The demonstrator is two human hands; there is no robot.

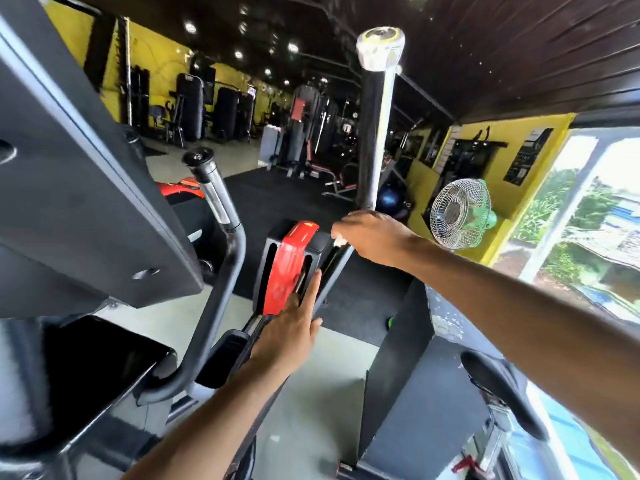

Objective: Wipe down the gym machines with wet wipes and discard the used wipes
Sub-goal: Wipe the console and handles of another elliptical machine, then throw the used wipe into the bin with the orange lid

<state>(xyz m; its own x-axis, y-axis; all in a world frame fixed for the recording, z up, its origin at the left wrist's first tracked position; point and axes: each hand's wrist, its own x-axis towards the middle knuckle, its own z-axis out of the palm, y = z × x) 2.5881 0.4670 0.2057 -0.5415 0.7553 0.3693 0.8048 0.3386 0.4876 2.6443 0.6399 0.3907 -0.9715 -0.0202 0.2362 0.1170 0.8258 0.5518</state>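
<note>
A person's right hand (372, 237), reaching in from the right edge of the frame, curls its fingers around the right handlebar (372, 140) of an elliptical machine, just right of center, with a scrap of white wet wipe (340, 241) showing at the fingertips, pressed against the bar. The left hand (294, 327), extended from the bottom center, lies flat with fingers straight and together, its fingertips resting along the edge of the red cover (289, 268) on the machine's black front housing (273, 251) at mid-frame.

The tall right handlebar rises from the hand toward the top center, ending in a cap wrapped in clear plastic (380, 46). A shorter left handlebar (213, 192) with a chrome band stands to the left of center and curves down into a dark tube. The underside of the machine's gray console (79, 188) fills the left of the frame, and a black foot pedal (225, 358) sits just left of the left wrist.

At right, a wire-caged fan (459, 213) with a green back is mounted on a yellow wall (502, 157) beside a bright window (595, 216). Weight machines and punching bags (190, 105) line the gym floor in the upper left background, under a dark ceiling dotted with lights.
</note>
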